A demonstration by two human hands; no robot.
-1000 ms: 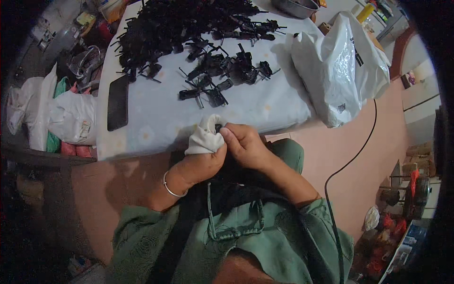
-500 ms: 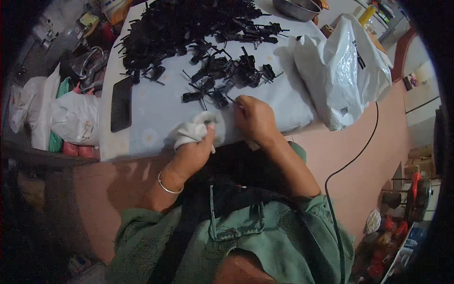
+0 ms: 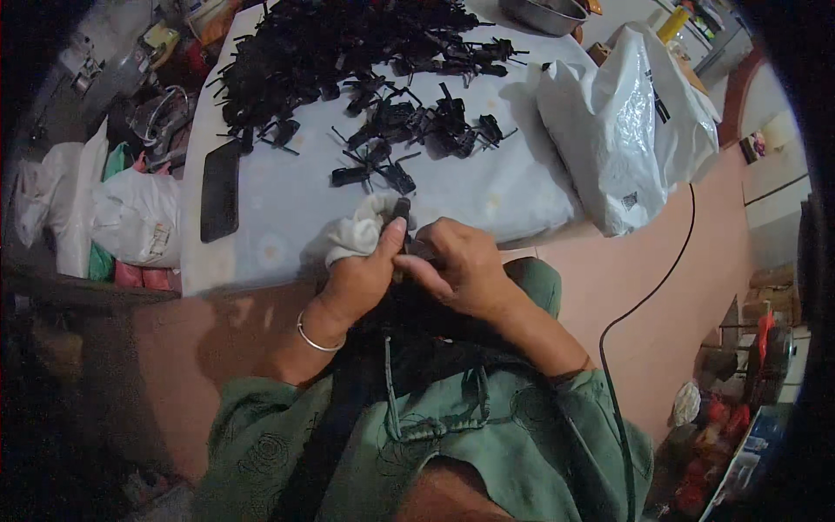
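My left hand (image 3: 358, 283) is closed around a crumpled white cloth (image 3: 355, 233) and a small black plastic part (image 3: 402, 209), which stands up between its thumb and the cloth. Right beside it, my right hand (image 3: 470, 265) has its fingers curled against the same part; its lower end is hidden by the fingers. Both hands are at the near edge of the table (image 3: 487, 196). Just beyond them lie several similar black parts (image 3: 417, 126) with thin prongs, and a large heap of black parts (image 3: 339, 52) covers the far side.
A black phone-like slab (image 3: 220, 191) lies at the table's left. A white plastic bag (image 3: 617, 148) stands at the right edge, with a metal bowl (image 3: 548, 16) behind it. A black cable (image 3: 648, 300) runs down the right side. Filled bags (image 3: 139, 217) sit left of the table.
My right hand has come from the near black parts back toward my left hand. A black part now shows upright in my left hand's grip, with the cloth still there.
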